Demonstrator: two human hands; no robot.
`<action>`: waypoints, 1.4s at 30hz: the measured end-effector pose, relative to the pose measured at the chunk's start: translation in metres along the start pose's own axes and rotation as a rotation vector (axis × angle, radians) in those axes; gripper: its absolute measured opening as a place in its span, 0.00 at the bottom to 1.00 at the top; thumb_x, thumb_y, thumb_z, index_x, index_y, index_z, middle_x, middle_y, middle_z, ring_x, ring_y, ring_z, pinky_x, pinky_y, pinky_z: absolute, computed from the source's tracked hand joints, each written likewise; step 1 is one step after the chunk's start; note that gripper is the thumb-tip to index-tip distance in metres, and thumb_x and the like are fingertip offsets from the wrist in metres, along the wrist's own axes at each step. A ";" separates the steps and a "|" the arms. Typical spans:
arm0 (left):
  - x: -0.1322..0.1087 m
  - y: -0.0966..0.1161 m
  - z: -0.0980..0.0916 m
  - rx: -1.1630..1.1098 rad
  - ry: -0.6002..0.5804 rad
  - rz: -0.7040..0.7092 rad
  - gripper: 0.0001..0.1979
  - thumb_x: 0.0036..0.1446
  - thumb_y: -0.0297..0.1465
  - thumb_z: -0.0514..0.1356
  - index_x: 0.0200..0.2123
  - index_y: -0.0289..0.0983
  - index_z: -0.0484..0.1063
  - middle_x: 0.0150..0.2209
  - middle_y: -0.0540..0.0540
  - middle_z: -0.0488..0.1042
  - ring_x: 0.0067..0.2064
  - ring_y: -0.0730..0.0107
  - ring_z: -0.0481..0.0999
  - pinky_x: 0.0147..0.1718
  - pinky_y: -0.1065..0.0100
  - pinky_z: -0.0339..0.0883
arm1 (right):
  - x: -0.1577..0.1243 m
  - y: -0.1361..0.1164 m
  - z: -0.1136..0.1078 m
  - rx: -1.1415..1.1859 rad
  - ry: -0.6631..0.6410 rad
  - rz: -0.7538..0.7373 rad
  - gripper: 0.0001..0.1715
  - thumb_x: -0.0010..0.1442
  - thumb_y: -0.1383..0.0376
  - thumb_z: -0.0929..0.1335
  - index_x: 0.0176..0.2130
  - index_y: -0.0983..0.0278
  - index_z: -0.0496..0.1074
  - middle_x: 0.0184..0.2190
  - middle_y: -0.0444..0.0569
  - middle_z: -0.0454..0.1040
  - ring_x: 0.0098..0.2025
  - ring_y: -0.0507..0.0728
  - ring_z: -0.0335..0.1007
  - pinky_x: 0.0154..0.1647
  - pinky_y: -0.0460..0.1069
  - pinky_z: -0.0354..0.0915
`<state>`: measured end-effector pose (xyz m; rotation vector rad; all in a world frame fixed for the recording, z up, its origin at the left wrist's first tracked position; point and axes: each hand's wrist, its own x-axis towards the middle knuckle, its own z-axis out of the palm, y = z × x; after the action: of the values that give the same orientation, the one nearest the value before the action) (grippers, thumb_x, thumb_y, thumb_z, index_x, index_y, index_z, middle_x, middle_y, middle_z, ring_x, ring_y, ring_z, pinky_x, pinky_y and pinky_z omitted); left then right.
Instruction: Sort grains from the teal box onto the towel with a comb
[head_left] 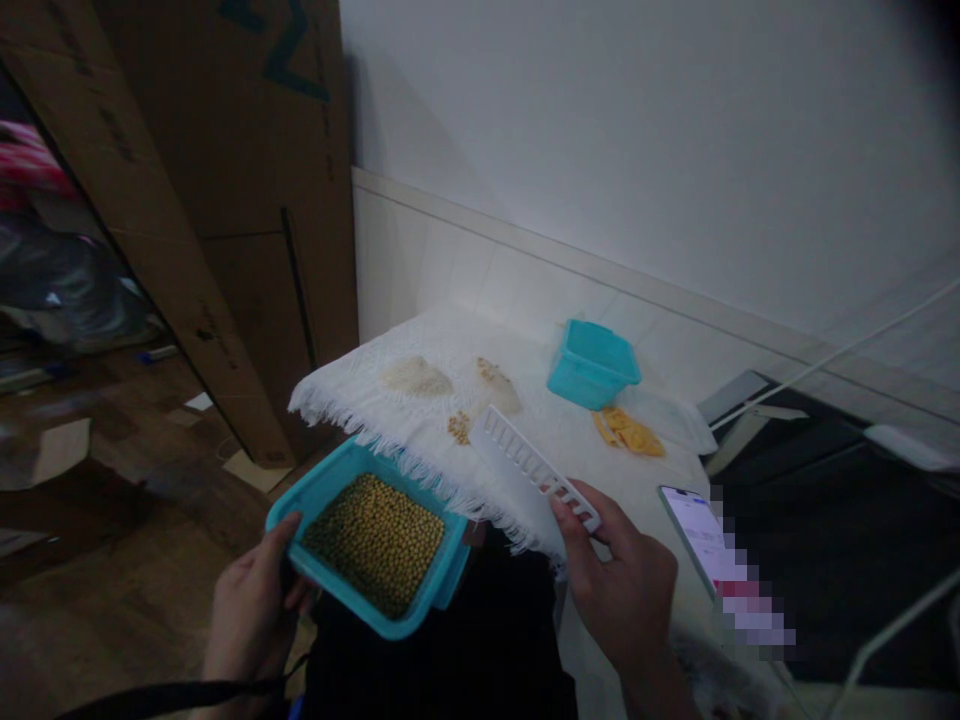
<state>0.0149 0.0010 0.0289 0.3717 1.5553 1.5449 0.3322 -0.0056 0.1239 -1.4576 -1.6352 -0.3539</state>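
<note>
My left hand [255,595] grips the left rim of a teal plastic container [405,627], thumb on top. The container is tilted, at the near edge of the table, and round yellow beans like soybeans [379,540] cover its bottom. My right hand [619,570] pinches the near end of a white slotted plastic piece [517,460], whose full shape I cannot make out. Its far end is beside a small heap of beans [459,428] on the white fringed cloth [367,375]. Close by lie a pale grainy heap [416,376] and another mixed heap [500,388].
A second teal container [592,365] stands at the back by the wall, with orange-yellow pieces [628,432] in front. A phone [694,530] lies at the right edge near a black object [825,520] and white cables. Tall cardboard [277,150] stands at the left.
</note>
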 end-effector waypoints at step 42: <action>0.000 0.001 -0.003 0.003 -0.035 0.007 0.30 0.58 0.52 0.73 0.16 0.45 0.65 0.12 0.56 0.55 0.16 0.74 0.56 0.13 0.70 0.55 | 0.025 -0.020 0.022 0.084 -0.004 -0.105 0.20 0.78 0.60 0.68 0.46 0.65 0.90 0.32 0.53 0.91 0.25 0.59 0.89 0.27 0.45 0.79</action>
<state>0.0123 -0.0004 0.0297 0.4038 1.5312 1.5338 0.3065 0.0212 0.1372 -1.3139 -1.7135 -0.3375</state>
